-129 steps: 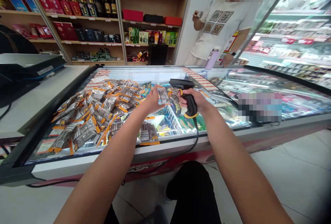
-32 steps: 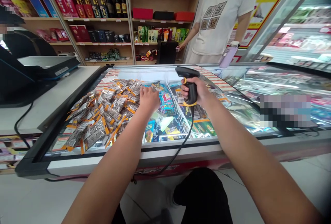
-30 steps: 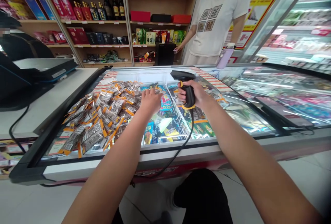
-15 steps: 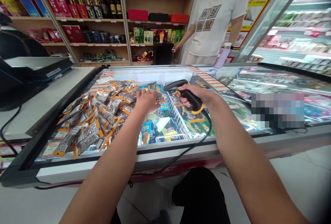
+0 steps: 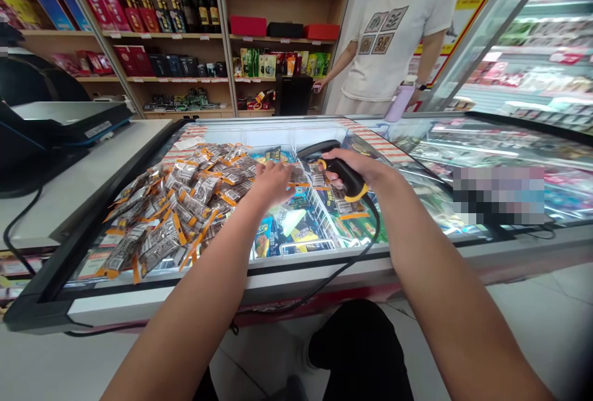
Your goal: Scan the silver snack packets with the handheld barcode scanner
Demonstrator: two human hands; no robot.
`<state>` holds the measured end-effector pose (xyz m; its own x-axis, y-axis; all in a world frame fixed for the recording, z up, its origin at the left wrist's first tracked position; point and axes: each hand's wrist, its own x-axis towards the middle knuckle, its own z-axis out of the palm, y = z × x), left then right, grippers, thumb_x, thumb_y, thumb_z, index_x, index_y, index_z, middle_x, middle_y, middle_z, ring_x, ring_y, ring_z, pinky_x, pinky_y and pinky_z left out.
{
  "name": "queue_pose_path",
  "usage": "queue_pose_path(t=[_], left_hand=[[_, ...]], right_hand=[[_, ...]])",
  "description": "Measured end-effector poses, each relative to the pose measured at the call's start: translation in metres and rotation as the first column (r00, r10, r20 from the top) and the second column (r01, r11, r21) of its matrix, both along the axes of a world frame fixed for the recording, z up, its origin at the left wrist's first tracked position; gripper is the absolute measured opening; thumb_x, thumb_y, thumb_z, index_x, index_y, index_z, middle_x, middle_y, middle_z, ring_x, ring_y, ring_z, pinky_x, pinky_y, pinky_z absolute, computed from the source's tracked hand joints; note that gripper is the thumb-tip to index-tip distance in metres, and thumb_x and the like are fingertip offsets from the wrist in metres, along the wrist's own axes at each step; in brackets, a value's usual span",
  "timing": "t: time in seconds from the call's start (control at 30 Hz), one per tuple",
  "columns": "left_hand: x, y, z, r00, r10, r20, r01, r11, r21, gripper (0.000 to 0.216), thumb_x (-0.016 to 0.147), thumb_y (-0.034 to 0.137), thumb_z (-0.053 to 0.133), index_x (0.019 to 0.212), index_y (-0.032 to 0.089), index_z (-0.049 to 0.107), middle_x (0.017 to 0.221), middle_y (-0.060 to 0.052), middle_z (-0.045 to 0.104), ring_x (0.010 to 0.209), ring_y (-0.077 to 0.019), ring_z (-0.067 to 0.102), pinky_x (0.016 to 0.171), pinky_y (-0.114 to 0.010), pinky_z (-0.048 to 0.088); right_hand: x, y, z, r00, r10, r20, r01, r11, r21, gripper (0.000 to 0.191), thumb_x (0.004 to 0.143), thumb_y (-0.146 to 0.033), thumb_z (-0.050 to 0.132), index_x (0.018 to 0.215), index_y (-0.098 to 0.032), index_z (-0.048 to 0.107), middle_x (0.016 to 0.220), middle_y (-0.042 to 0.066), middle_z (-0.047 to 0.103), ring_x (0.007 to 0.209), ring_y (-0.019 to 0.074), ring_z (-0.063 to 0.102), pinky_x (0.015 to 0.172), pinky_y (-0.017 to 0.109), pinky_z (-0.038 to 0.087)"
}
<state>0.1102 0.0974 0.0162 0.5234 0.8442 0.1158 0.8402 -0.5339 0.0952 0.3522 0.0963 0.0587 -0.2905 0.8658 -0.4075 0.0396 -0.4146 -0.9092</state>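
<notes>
My right hand (image 5: 345,169) is wrapped around a black and yellow barcode scanner (image 5: 347,178), whose head points left and whose cable hangs toward me. To its left, my left hand (image 5: 274,182) has its fingers curled, with a small clear snack packet with orange ends (image 5: 299,174) at the fingertips. The hand partly hides its own grip. A large heap of similar snack packets (image 5: 185,197) covers the left part of the chest freezer's top (image 5: 162,293). A few more packets (image 5: 349,207) lie under and beside the scanner.
Colourful bags (image 5: 303,231) and a white wire basket (image 5: 322,209) show inside the freezer. A counter (image 5: 115,154) with a scale (image 5: 69,123) stands at left. Across the freezer a person in a white shirt (image 5: 393,36) stands with a purple bottle (image 5: 399,103). Stocked shelves (image 5: 278,44) line the back.
My left hand has shifted right toward the scanner, and the packet at its fingertips moved with it. The scanner in my right hand has barely moved.
</notes>
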Motion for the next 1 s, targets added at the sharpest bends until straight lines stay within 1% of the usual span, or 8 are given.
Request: queue_pose_path(t=[0.1, 0.33, 0.47, 0.6, 0.67, 0.73, 0.9, 1.0], left_hand=[[0.017, -0.009, -0.006, 0.991, -0.13, 0.02, 0.131, 0.99, -0.057, 0.074, 0.103, 0.049, 0.05, 0.169, 0.022, 0.028, 0.17, -0.018, 0.04, 0.159, -0.0415, 0.03, 0.128, -0.062, 0.024], [0.045, -0.026, -0.003, 0.972, -0.233, 0.015, 0.234, 0.972, -0.025, 0.063, 0.106, 0.044, 0.043, 0.163, 0.018, 0.038, 0.162, -0.017, 0.049, 0.151, -0.0391, 0.041, 0.127, -0.059, 0.029], [0.026, -0.019, 0.009, 0.994, 0.095, 0.056, -0.097, 0.994, 0.044, 0.061, 0.103, 0.036, 0.046, 0.159, 0.012, 0.043, 0.166, -0.023, 0.044, 0.153, -0.0433, 0.038, 0.126, -0.06, 0.028], [-0.01, -0.005, 0.013, 0.873, 0.483, 0.065, -0.487, 0.871, 0.063, 0.062, 0.103, 0.044, 0.047, 0.15, 0.004, 0.052, 0.159, -0.031, 0.048, 0.147, -0.0511, 0.044, 0.118, -0.062, 0.034], [-0.021, -0.002, 0.01, 0.893, 0.45, -0.002, -0.449, 0.891, 0.067, 0.052, 0.102, 0.041, 0.049, 0.142, 0.011, 0.061, 0.15, -0.026, 0.06, 0.14, -0.0483, 0.052, 0.118, -0.064, 0.034], [-0.023, -0.004, 0.007, 0.953, 0.296, -0.061, -0.294, 0.955, 0.039, 0.047, 0.102, 0.039, 0.051, 0.143, 0.018, 0.062, 0.147, -0.021, 0.064, 0.138, -0.0438, 0.056, 0.121, -0.065, 0.03], [-0.002, -0.015, 0.003, 0.999, 0.009, -0.043, -0.014, 0.993, -0.115, 0.063, 0.105, 0.052, 0.048, 0.163, 0.029, 0.043, 0.173, -0.017, 0.035, 0.16, -0.0447, 0.03, 0.126, -0.065, 0.028], [0.005, -0.013, 0.001, 0.999, -0.007, 0.044, 0.012, 0.994, -0.113, 0.052, 0.109, 0.038, 0.041, 0.16, 0.03, 0.046, 0.166, -0.017, 0.043, 0.151, -0.0399, 0.047, 0.122, -0.057, 0.038]], right_hand=[[-0.003, 0.004, 0.002, 0.988, -0.128, -0.088, 0.133, 0.99, 0.054, 0.026, 0.087, -0.045, 0.072, 0.088, -0.022, 0.058, 0.059, 0.001, 0.054, 0.045, 0.0146, 0.047, 0.039, 0.028, 0.043], [-0.011, -0.005, 0.013, 0.936, -0.261, -0.236, 0.298, 0.945, 0.136, 0.02, 0.088, -0.038, 0.07, 0.094, -0.021, 0.062, 0.061, -0.002, 0.053, 0.048, 0.0131, 0.048, 0.041, 0.025, 0.044], [-0.015, -0.007, 0.013, 0.953, -0.203, -0.226, 0.235, 0.964, 0.124, 0.02, 0.088, -0.039, 0.069, 0.093, -0.022, 0.061, 0.06, -0.001, 0.052, 0.048, 0.0139, 0.047, 0.041, 0.026, 0.042], [-0.02, -0.005, 0.007, 0.976, -0.127, -0.175, 0.151, 0.98, 0.129, 0.025, 0.086, -0.041, 0.072, 0.085, -0.023, 0.054, 0.06, 0.0, 0.051, 0.047, 0.0142, 0.046, 0.04, 0.027, 0.041], [-0.023, -0.003, 0.005, 0.981, -0.107, -0.161, 0.127, 0.985, 0.119, 0.029, 0.087, -0.043, 0.071, 0.082, -0.024, 0.05, 0.06, 0.001, 0.052, 0.048, 0.0148, 0.047, 0.04, 0.027, 0.041], [-0.024, -0.002, 0.004, 0.982, -0.104, -0.156, 0.121, 0.987, 0.106, 0.03, 0.088, -0.043, 0.071, 0.081, -0.024, 0.048, 0.06, 0.002, 0.052, 0.048, 0.0152, 0.046, 0.04, 0.028, 0.041], [-0.019, -0.001, 0.002, 0.991, -0.071, -0.11, 0.084, 0.99, 0.117, 0.027, 0.09, -0.043, 0.07, 0.083, -0.024, 0.052, 0.058, 0.002, 0.052, 0.046, 0.015, 0.046, 0.039, 0.027, 0.043], [-0.012, -0.001, -0.001, 0.998, -0.053, 0.044, 0.047, 0.991, 0.125, 0.03, 0.088, -0.044, 0.074, 0.081, -0.024, 0.053, 0.059, 0.004, 0.055, 0.046, 0.0164, 0.049, 0.036, 0.028, 0.042]])
